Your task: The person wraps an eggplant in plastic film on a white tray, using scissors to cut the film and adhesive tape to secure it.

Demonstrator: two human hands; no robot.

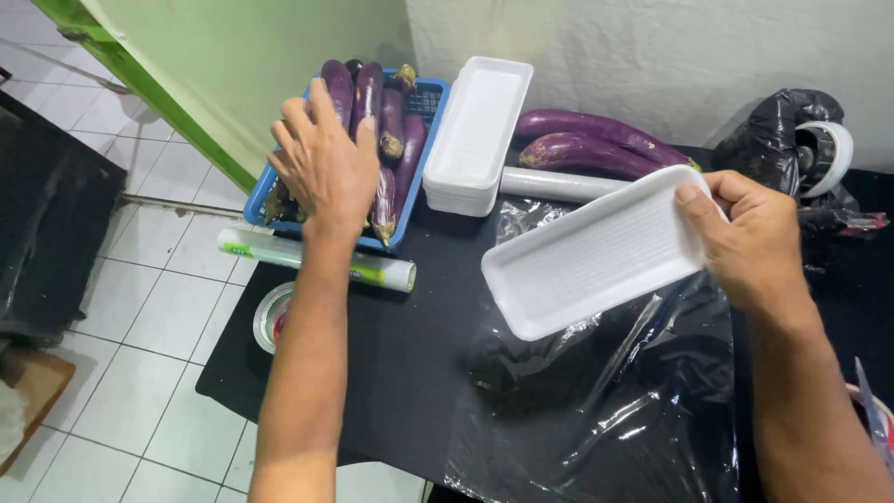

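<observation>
Head view: left hand (326, 168) spread loosely over eggplants (391, 130) in blue basket (424, 140); right hand (750, 242) pinching white foam tray (596, 251).

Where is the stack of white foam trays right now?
In the head view, the stack of white foam trays sits upper centre on the black table, between the blue basket of eggplants and two loose eggplants.

1. White foam tray (596, 256), oblong, held tilted over the black table's clear film.
2. Stack of white foam trays (478, 135), beside the blue basket.
3. Wrap roll (317, 260), white-green label, below the basket.
</observation>
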